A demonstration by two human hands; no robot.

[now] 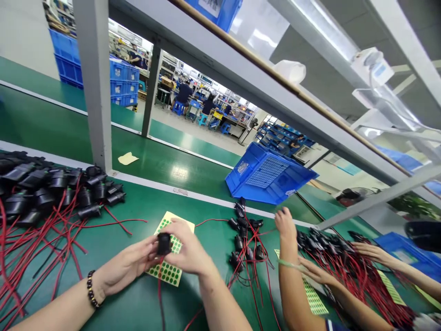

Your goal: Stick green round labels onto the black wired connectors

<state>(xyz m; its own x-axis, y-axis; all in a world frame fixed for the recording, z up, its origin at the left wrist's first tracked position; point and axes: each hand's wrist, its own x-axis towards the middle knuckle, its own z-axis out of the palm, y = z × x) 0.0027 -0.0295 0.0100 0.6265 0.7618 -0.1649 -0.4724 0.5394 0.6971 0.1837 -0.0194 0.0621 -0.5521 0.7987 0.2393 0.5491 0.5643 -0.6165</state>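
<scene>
A small black cylindrical part [164, 243] with red wires hanging down is held up over the bench. My left hand [132, 263], wearing a dark bead bracelet, pinches it from the left. My right hand [189, 250] closes around its right side, with fingers at its top; the exact contact is partly hidden. Beneath both hands lies a pale yellow sheet of green round stickers [170, 274], partly covered by them. To the left is a large pile of similar black parts [44, 188] with tangled red wires. A smaller cluster of these parts [241, 234] rests to the right of my hands.
Co-workers' arms [289, 276] reach in from the right, beside more wired black parts [324, 243] and another sticker sheet [313, 296]. A blue crate [268, 174] stands tilted behind the bench ledge. A metal post [94, 87] rises at left, and a scrap of paper [127, 158] lies nearby.
</scene>
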